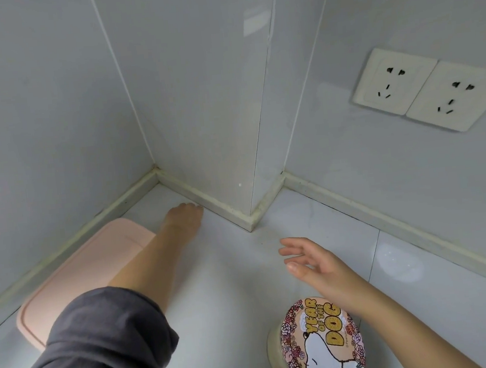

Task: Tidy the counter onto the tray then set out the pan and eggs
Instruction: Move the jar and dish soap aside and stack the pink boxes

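At centre frame, the left hand (184,217) is laid on the tabletop (230,277).
Its fingers (192,206) are held together; the right hand's (310,259) are spread.

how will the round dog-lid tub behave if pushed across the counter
The round beige tub with the cartoon dog lid stands upright, so it would probably slide, not roll, on the glossy white counter. Lid on, so likely no spill.

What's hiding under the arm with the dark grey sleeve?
A flat pink plastic tray lies on the white counter under the left forearm. The forearm and its dark grey sleeve cover the tray's near right part, so anything lying there is hidden.
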Available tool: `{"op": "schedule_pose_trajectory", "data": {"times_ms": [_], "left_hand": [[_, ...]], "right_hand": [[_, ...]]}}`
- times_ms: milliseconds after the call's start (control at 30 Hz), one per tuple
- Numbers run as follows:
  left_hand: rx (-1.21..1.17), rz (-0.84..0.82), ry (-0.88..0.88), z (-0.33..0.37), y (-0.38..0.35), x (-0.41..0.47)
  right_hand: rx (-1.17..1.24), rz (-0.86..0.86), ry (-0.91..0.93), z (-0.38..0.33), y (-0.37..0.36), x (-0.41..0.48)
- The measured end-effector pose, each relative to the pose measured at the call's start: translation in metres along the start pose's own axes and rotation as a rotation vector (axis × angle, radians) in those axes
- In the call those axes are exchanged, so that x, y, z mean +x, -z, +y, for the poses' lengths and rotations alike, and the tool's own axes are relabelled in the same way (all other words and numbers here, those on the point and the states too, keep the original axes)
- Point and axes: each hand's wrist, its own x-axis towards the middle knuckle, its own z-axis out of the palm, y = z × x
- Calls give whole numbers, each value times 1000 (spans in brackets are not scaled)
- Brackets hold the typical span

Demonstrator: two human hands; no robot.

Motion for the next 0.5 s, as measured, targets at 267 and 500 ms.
{"op": "schedule_pose_trajectory", "data": {"times_ms": [267, 500], "left_hand": [[-70, -66, -174, 8, 4, -17], [-702, 593, -524, 46, 58, -100]], "right_hand": [[19, 34, 14, -1, 2, -9], [68, 129, -3, 9, 21, -40]]}}
